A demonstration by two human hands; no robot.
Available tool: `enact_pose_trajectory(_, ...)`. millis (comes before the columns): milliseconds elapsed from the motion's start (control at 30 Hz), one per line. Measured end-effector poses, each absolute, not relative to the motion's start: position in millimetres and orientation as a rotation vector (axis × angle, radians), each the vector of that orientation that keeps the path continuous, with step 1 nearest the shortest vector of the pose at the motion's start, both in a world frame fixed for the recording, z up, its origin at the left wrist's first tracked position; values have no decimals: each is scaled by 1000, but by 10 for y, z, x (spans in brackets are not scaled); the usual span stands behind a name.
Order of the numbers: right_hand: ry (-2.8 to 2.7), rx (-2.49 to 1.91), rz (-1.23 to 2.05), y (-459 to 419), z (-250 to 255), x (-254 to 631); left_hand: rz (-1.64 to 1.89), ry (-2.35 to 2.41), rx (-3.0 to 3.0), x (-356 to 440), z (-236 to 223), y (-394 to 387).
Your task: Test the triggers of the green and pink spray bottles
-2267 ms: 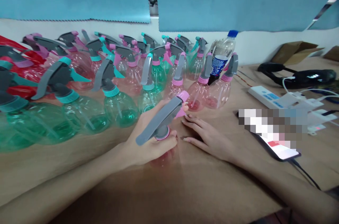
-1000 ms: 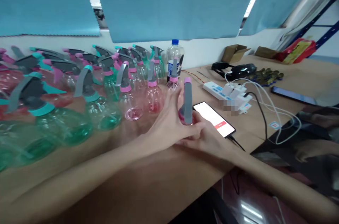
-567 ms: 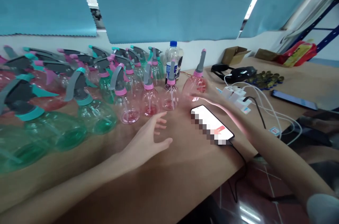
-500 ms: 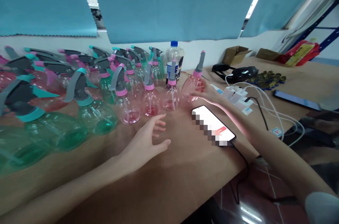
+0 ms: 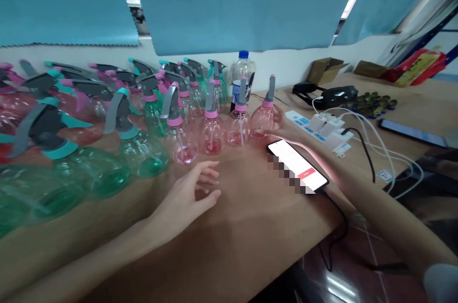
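Note:
At the right end of the front row, my right hand (image 5: 279, 127) is wrapped around the body of a clear pink spray bottle (image 5: 262, 120) with a grey trigger head and pink collar. This bottle stands upright on the table, beside another pink spray bottle (image 5: 238, 127). Two more pink spray bottles stand to the left of these. My left hand (image 5: 191, 188) hovers over the table with fingers apart and nothing in it, in front of the pink bottles. Nearest to its left is a green spray bottle (image 5: 143, 154) with a turquoise collar.
Several more green and pink spray bottles crowd the left. A lit phone (image 5: 296, 164) lies before my right forearm. Behind are a blue-capped drink bottle (image 5: 242, 71), a power strip (image 5: 309, 126) with white cables, black goggles (image 5: 336, 98) and a cardboard box (image 5: 324, 71).
The pink spray bottle in my right hand has gone from tilted to upright, closer to its neighbour. My left hand has drawn back slightly to the left. The view has shifted a little.

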State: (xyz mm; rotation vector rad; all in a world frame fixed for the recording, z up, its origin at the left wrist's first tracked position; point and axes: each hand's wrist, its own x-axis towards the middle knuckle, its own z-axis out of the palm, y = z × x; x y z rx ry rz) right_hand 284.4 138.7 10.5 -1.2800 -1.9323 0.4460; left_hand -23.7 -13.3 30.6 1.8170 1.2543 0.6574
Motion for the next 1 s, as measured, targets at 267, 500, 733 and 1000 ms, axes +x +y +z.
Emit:
enact_pose_trajectory(267, -1705, -1023, 11, 475, 542, 2289, 736, 1446, 1797, -925, 493, -546)
enact_pose_trajectory(500, -2164, -553, 394, -165, 847, 927, 826, 1705, 1659, -1528, 741, -1097)
enact_pose_trajectory(733, -2329, -157, 740, -336, 578, -450, 1141, 1941, 1525, -2391, 710, -1620)
enact_pose_trajectory(1000, -2259, -117, 1153, -551, 431, -1498, 1773, 2284, 1147, -3374, 730, -1999)
